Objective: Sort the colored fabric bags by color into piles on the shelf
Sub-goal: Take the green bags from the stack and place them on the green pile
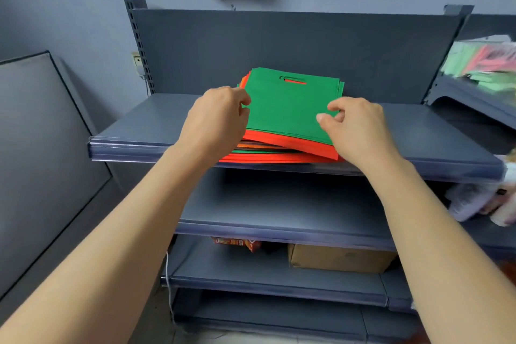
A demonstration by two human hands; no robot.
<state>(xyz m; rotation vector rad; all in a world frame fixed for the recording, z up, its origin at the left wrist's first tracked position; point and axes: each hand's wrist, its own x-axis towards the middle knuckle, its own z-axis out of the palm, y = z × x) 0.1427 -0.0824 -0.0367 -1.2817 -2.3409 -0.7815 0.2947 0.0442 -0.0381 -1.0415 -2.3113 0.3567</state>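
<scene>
Looking at a flat green fabric bag [287,109] topping the mixed red, orange and green bag stack [279,158] midway along the grey metal shelf [139,126], handle slot [293,79] facing away. Pinching its left edge with the left hand [217,117], curling the right hand [354,128] over its right side, can't tell if actually gripping. Nothing seen blocking a sideways lift

One stack of fabric bags [290,120], one left hand [217,120], one right hand [357,128], four shelves [279,204], one cardboard box [340,260]
</scene>
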